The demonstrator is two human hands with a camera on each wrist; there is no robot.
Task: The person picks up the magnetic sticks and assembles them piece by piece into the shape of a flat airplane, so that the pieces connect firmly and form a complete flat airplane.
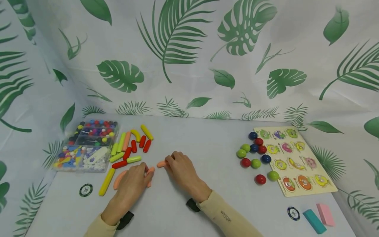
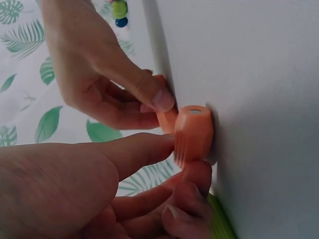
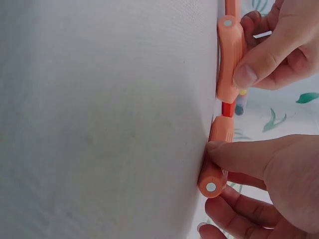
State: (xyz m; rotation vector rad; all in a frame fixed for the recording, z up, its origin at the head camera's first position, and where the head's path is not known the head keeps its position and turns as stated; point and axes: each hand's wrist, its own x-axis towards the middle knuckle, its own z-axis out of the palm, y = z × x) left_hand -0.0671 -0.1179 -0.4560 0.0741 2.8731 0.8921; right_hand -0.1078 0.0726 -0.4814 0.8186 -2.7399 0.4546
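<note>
Left hand pinches a short, slightly bowed orange piece between thumb and fingers. Right hand pinches a straighter orange rod the same way. Clock read from head camera, 12 at far side: the rod sits between 1 and 2 o'clock of the bowed piece, the two near each other but apart. Both low over the pale worktop.

Material: matte, plastic-looking, rounded edges, fine parallel grooves on the sides. An orange arc lies just beside the left hand at 9 o'clock; a smooth yellow rod beyond it. At 12 o'clock of that hand, a loose cluster with red rods and lime rods. At 10, a clear compartment box with beads inside. From the right hand, glossy red, green and blue balls at 3 o'clock, against a thin, wooden-looking picture board.

Wrist views add round, pale discs: one in an end of the right hand's rod, one on the bowed piece; too small to tell in the head view. Right wrist view shows a gap between the held pieces, red behind it; left wrist view has them overlapping in line of sight.
</note>
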